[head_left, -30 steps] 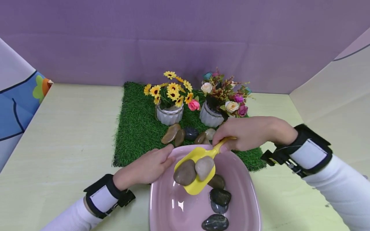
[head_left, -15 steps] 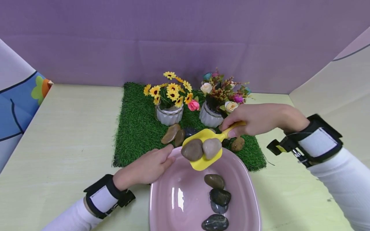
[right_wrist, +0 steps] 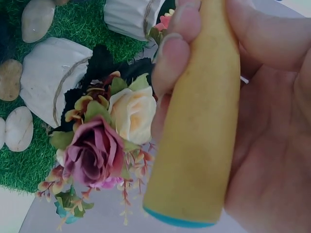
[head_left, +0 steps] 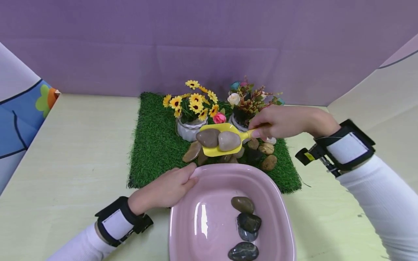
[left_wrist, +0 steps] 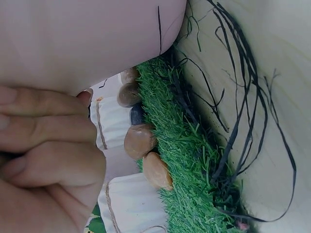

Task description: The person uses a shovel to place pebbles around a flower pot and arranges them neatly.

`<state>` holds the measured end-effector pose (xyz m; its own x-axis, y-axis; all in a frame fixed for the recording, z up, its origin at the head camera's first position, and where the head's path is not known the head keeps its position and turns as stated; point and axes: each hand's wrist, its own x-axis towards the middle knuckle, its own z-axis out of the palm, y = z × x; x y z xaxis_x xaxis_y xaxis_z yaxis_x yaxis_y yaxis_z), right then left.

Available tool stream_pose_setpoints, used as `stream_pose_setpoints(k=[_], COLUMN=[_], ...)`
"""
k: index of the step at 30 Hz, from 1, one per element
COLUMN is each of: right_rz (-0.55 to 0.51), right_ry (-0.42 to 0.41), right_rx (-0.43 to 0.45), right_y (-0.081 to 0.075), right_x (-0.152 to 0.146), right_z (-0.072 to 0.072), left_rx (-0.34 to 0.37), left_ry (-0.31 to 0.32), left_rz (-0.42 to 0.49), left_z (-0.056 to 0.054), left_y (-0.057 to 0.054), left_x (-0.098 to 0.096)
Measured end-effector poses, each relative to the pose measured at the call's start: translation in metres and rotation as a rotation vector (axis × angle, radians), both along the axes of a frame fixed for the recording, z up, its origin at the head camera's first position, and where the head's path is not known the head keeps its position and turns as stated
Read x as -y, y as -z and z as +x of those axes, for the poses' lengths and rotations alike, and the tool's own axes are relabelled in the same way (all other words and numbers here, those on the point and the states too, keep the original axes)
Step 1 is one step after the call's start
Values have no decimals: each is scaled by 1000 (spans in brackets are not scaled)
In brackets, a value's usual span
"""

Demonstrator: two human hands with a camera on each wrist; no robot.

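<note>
My right hand point(head_left: 281, 121) grips the yellow handle point(right_wrist: 199, 131) of a toy shovel point(head_left: 213, 152). On the shovel's blade lie two smooth stones, a grey-brown one point(head_left: 208, 137) and a pale grey one point(head_left: 229, 140). The blade hangs over the grass mat, just beyond the far rim of a pink basin point(head_left: 209, 199). At the basin's far left corner my left hand point(head_left: 164, 188) holds the rim; its fingers point(left_wrist: 53, 128) curl against the wall in the left wrist view. Several dark, wet-looking stones point(head_left: 243, 251) lie in the basin's right half.
Beneath and behind the shovel is a green artificial grass mat point(head_left: 153, 145). It bears a white pot of yellow flowers point(head_left: 191, 131), a pot of mixed roses point(right_wrist: 53, 77) and several stones point(head_left: 269, 163). A purple backdrop point(head_left: 209, 54) stands behind. Dark loose strands point(left_wrist: 238, 97) trail from the mat's edge.
My right hand has carried the shovel and its two stones away from over the basin, past its far rim to above the mat. My left hand has stayed on the rim.
</note>
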<state>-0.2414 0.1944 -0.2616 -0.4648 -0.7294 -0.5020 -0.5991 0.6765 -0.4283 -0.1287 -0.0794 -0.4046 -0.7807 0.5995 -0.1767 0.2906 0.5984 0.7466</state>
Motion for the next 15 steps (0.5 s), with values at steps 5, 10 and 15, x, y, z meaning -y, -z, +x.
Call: stream_pose_setpoints(k=[5,10,15], right_rz=[-5,-16,7], right_ry=[-9,-5,17], right_rx=[-27,-55,-62], right_y=[4,10,14], right_x=[5,12,19], right_z=[-2,-6,-7], left_rx=[30,38,44], left_ry=[2,-4,-6], left_rz=[21,25,27], left_z=[0,0,0], left_y=[-1,-1,0], left_x=[0,0,0])
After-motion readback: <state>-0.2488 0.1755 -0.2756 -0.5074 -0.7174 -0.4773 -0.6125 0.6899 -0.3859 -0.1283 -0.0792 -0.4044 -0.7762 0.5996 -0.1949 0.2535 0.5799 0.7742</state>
